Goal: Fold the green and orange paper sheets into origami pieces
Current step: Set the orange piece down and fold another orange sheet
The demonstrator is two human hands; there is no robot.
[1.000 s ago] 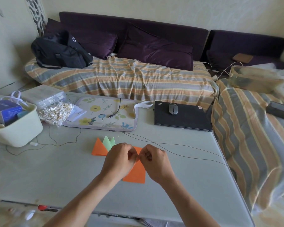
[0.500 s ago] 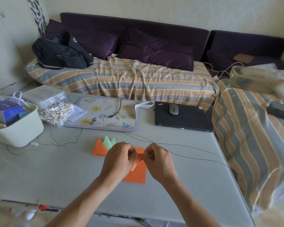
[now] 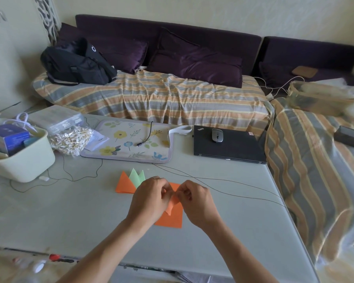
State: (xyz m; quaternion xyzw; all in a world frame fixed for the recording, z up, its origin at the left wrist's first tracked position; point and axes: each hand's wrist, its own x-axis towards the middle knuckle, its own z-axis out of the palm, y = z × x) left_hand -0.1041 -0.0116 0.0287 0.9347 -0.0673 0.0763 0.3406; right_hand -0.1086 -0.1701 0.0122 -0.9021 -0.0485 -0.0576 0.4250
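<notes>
My left hand [image 3: 149, 198] and my right hand [image 3: 196, 201] meet over the middle of the grey table [image 3: 70, 221]. Between their fingertips they pinch a small folded orange paper piece [image 3: 172, 205], held a little above the table. Under it lies a flat orange sheet [image 3: 171, 220], partly hidden by both hands. To the left lie a folded orange triangle [image 3: 124, 185] and, touching it, a folded green piece [image 3: 138, 176] with two points.
A floral mat [image 3: 129, 141] and a shut black laptop [image 3: 229, 144] with a mouse [image 3: 217, 135] lie farther back. A cream bin [image 3: 23, 160] and a bag of cotton swabs [image 3: 70, 138] stand at left. Thin cables [image 3: 233, 190] cross the table. A striped sofa lies behind and at right.
The pinched orange piece has opened out and now hangs lower between my fingers. My hands have stayed over the flat sheet, moving only slightly.
</notes>
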